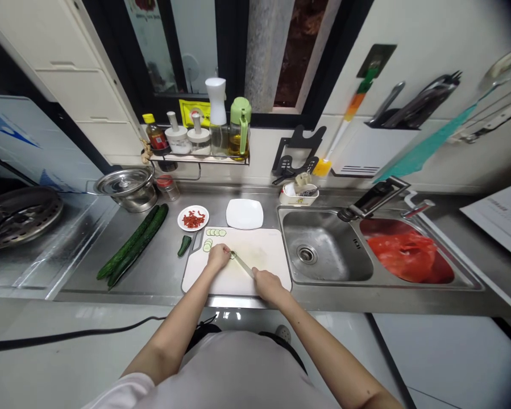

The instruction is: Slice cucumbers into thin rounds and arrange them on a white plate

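Note:
My left hand [218, 256] is curled over a piece of cucumber on the white cutting board [264, 250], fingers pressed down on it. My right hand [269, 284] grips the handle of a knife [242, 263], whose blade tip meets the cucumber piece beside my left fingers. Several cut cucumber slices [215, 233] lie at the board's far left corner. A cucumber end [184, 245] lies just left of the board.
Two whole cucumbers [136, 243] lie on the steel counter at left. A small plate of red chili pieces [192, 218] and a white plate [244, 213] sit behind the board. A double sink [323, 250] is at right, one basin holding a red bag [404, 253]. A lidded pot [127, 187] stands far left.

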{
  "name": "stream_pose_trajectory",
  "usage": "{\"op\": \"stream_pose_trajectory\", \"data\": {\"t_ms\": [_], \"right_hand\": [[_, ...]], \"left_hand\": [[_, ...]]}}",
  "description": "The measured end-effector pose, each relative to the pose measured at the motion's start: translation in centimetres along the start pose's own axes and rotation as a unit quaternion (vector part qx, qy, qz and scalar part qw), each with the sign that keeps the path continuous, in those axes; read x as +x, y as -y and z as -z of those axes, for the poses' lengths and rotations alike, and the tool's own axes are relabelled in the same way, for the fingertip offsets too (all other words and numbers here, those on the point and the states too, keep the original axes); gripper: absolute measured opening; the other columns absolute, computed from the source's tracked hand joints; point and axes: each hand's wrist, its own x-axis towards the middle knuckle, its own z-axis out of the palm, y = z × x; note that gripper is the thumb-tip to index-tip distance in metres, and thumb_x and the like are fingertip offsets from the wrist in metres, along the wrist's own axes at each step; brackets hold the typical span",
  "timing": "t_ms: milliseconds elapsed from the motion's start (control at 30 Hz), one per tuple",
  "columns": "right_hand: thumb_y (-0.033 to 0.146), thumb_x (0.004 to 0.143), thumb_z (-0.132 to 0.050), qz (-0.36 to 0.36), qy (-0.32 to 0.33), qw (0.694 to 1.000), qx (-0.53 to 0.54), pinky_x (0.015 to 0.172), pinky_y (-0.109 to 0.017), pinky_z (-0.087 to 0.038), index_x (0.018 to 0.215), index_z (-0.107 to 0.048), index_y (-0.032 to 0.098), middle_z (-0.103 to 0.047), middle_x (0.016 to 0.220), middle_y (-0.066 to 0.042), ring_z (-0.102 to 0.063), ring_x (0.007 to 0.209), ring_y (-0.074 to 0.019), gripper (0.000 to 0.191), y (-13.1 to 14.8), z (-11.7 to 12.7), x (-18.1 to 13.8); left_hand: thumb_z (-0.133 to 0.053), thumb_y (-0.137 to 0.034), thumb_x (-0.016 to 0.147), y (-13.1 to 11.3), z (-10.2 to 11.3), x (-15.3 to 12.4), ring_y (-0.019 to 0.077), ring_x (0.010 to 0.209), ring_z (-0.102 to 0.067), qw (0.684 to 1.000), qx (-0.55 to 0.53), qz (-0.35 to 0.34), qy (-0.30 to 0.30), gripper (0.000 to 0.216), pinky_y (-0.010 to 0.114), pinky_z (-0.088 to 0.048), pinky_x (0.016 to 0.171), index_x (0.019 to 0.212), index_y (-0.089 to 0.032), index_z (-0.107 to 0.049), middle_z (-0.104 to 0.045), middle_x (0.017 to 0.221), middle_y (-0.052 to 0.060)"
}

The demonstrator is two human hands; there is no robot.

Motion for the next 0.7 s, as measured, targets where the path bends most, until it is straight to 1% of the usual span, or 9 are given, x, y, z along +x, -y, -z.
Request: {"op": "stream_pose_trajectory", "data": {"t_ms": [233, 433, 567, 700], "right_hand": [[0.011, 0.088, -0.034, -0.005, 0.007, 1.0, -0.005, 0.072, -0.031, -0.043, 0.113, -0.05, 0.016, -0.066, 0.1, -0.016, -0.064, 0.095, -0.0237, 0.03, -0.3, 0.1, -0.7], [0.01, 0.088, -0.035, -0.01, 0.01, 1.0, -0.004, 0.071, -0.03, -0.042, 0.111, -0.05, 0.017, -0.067, 0.101, -0.015, -0.064, 0.094, -0.0234, 0.028, -0.5, -0.1, -1.5], [0.018, 0.092, -0.035, -0.013, -0.002, 1.0, -0.009, 0.073, -0.031, -0.041, 0.112, -0.05, 0.018, -0.067, 0.101, -0.015, -0.064, 0.095, -0.0234, 0.024, -0.9, -0.5, -1.7], [0.027, 0.096, -0.032, -0.021, -0.019, 1.0, 0.005, 0.073, -0.03, -0.04, 0.11, -0.05, 0.019, -0.067, 0.101, -0.013, -0.063, 0.095, -0.0233, 0.025, -1.5, -0.9, -2.0]], "left_hand": [[-0.063, -0.017, 0.073, -0.3, 0.3, 0.2, 0.0164, 0.084, -0.064, 1.0, 0.01, 0.003, 0.002, 0.008, 0.023, -0.043, 0.073, 0.077, -0.017, -0.07, -0.073, 0.087, 0.006], [-0.068, -0.021, 0.07, -0.7, 0.3, 0.2, 0.0165, 0.085, -0.064, 1.0, 0.01, 0.007, 0.001, 0.014, 0.023, -0.043, 0.073, 0.084, -0.018, -0.069, -0.073, 0.091, 0.006], [-0.067, -0.022, 0.07, -0.8, 0.6, -0.2, 0.0164, 0.082, -0.064, 1.0, 0.012, 0.002, 0.008, 0.008, 0.023, -0.043, 0.07, 0.078, -0.018, -0.069, -0.072, 0.086, 0.005], [-0.065, -0.022, 0.071, -0.4, 0.9, -0.8, 0.0155, 0.077, -0.063, 1.0, -0.009, 0.002, 0.004, 0.009, 0.023, -0.043, 0.067, 0.078, -0.018, -0.069, -0.072, 0.083, 0.004]]}}
